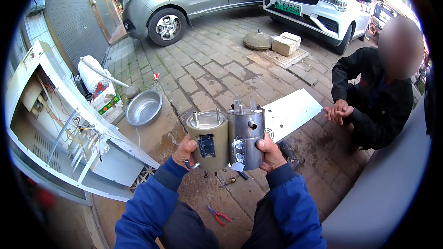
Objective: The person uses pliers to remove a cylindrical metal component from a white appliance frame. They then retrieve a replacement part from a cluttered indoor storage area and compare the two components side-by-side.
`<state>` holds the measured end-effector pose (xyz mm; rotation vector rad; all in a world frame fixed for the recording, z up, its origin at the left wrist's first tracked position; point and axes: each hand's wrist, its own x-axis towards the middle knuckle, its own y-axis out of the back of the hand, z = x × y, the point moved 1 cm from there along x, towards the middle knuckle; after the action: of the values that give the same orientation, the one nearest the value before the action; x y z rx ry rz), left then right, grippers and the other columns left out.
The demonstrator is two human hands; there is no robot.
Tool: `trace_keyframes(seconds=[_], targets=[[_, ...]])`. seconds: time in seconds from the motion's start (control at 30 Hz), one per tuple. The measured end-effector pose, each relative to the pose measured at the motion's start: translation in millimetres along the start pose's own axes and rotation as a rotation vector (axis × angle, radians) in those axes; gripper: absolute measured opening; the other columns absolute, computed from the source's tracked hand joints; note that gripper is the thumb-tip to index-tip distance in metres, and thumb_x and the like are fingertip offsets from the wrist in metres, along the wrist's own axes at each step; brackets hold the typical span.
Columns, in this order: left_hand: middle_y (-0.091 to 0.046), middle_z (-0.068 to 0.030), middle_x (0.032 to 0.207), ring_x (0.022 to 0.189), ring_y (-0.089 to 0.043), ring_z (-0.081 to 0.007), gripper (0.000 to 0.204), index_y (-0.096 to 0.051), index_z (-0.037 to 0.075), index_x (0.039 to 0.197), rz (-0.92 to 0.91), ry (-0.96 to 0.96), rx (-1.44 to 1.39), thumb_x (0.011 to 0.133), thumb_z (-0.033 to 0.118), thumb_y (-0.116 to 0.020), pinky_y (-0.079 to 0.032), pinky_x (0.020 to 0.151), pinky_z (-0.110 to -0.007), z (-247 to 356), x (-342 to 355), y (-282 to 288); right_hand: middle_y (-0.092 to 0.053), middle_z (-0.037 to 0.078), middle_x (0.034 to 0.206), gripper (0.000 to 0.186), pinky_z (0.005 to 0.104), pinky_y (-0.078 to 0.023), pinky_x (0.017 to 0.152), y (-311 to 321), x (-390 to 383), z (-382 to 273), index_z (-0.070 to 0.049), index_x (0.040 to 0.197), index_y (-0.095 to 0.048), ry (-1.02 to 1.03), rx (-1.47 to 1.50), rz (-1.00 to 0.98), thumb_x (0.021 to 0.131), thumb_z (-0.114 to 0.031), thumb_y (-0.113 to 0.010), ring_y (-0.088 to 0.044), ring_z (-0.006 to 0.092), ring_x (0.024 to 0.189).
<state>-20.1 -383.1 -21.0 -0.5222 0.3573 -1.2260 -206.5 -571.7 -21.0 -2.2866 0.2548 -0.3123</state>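
Observation:
Two metal tanks are held up side by side, touching or nearly so, in front of me. My left hand (pixel 186 150) grips the olive-coated tank (pixel 220 144), which has a dark square patch on its side, metal stubs on top and a bent pipe low at its left. On the bare steel tank (pixel 249 133) my right hand (pixel 271 152) is closed. This one has a round side port, two whitish fittings on its front and upright brackets on top. Both tanks look upright; the fingers behind them are hidden.
An opened white appliance cabinet (pixel 69 110) with loose wires leans at left, near a metal basin (pixel 144 107). Red-handled pliers (pixel 218 215) and a screwdriver (pixel 228 182) lie on the paving. A white panel (pixel 293 113) lies beyond the tanks. A person (pixel 376 83) crouches at right; vehicles stand behind.

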Motion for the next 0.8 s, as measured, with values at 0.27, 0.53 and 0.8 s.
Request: trace_keyframes(seconds=[0.27,0.53,0.8], targets=[[-0.063,-0.0118,0.142,0.131,-0.062,-0.0247,0.110,-0.045,0.000,0.152,0.011,-0.080,0.097,0.064,0.038,-0.098,-0.048,0.114,-0.041,8.5,-3.8,0.4,-0.061,0.014,0.137,0.101,0.0379,-0.052,0.108,5.7,-1.6,-2.1,0.004,0.151,-0.041,-0.031,-0.066,-0.059,0.069,-0.025,-0.091,-0.065,0.0227,0.122],[-0.062,-0.0111,0.144,0.134,-0.060,-0.0246,0.113,-0.045,0.000,0.152,-0.011,-0.077,0.080,0.060,0.035,-0.100,-0.045,0.117,-0.040,7.0,-4.1,4.2,-0.059,0.015,0.141,0.105,0.0383,-0.049,0.111,4.3,-4.5,-5.8,0.004,0.153,-0.037,-0.044,-0.045,-0.073,0.066,-0.019,-0.092,-0.062,0.0235,0.127],[-0.061,-0.0111,0.145,0.134,-0.060,-0.0240,0.114,-0.044,0.000,0.153,-0.010,-0.083,0.076,0.060,0.035,-0.100,-0.045,0.117,-0.039,5.4,-6.0,5.0,-0.059,0.015,0.142,0.104,0.0396,-0.049,0.112,7.8,-2.7,-4.1,0.004,0.154,-0.037,-0.051,-0.029,-0.113,0.067,-0.016,-0.091,-0.062,0.0245,0.128]])
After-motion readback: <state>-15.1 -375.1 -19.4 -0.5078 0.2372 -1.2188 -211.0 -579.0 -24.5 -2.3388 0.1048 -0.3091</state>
